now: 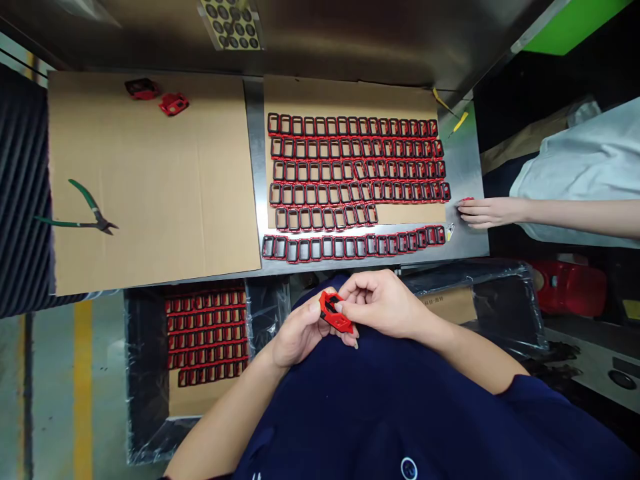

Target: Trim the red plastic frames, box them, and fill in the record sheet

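Observation:
Close to my body, just off the table's front edge, I hold a red and black plastic frame (336, 313), tilted. My left hand (300, 330) grips it from the left, thumb along its side. From the right, my right hand (383, 303) pinches at its opening with thumb and fingers; the fingertips are partly hidden. Beyond my hands, several rows of similar red and black frames (320, 193) stand on a cardboard sheet (410, 214). One more row of frames (350, 247) lines the bare metal in front of it.
Green-handled cutters (95, 217) and two loose red parts (174, 104) lie on the left cardboard (165, 180). Below left, a lined bin (147, 400) holds more frames. A co-worker's hand (487, 212) rests at the table's right end, touching a small red piece. A yellow-handled tool (459, 124) lies behind.

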Motion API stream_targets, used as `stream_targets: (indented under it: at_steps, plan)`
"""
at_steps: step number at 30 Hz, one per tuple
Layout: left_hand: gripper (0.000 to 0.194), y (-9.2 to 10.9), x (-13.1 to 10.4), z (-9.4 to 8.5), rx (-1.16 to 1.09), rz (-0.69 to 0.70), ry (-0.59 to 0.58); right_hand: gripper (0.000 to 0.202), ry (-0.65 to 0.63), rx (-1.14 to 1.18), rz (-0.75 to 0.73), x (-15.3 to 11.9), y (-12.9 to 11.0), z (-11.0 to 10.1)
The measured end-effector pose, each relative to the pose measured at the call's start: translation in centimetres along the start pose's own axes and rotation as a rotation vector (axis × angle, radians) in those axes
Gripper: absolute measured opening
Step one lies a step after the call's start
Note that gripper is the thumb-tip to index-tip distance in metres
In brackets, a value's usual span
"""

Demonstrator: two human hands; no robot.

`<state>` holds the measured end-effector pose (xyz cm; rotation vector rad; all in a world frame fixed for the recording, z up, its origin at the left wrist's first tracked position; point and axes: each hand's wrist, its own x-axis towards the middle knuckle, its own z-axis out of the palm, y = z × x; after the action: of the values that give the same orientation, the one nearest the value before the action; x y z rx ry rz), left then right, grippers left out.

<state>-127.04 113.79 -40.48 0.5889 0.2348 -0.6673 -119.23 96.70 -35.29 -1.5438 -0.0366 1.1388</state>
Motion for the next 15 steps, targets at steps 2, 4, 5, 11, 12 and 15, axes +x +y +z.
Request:
stream_targets:
  at_steps: [2, 4, 5, 11, 12, 15]
  plan:
    - [0.046, 0.0, -0.2, -0.2, 0.127, 0.064, 0.034, 0.01, 0.061, -0.045, -0.014, 0.1, 0.0, -0.1]
    - [0.05, 0.1, -0.5, -0.2, 0.388, 0.254, 0.122, 0.012, 0.149, -0.105, -0.043, 0.2, 0.0, -0.1]
    - [0.055, 0.1, -0.7, -0.1, 0.572, 0.388, 0.17, 0.013, 0.178, -0.124, -0.054, 0.2, 0.0, -0.1]
    - [0.08, 0.9, -0.9, 0.8, 1.42, 0.892, 0.215, 0.017, 0.152, -0.101, -0.048, -0.1, -0.3, 0.0]
    - [0.078, 1.0, -0.8, 0.8, 1.443, 0.905, 0.221, 0.016, 0.146, -0.116, -0.054, -0.2, -0.3, -0.1]
    - [0.074, 1.0, -0.8, 0.9, 1.467, 0.929, 0.245, 0.018, 0.108, -0.157, -0.068, -0.6, -0.3, -0.2]
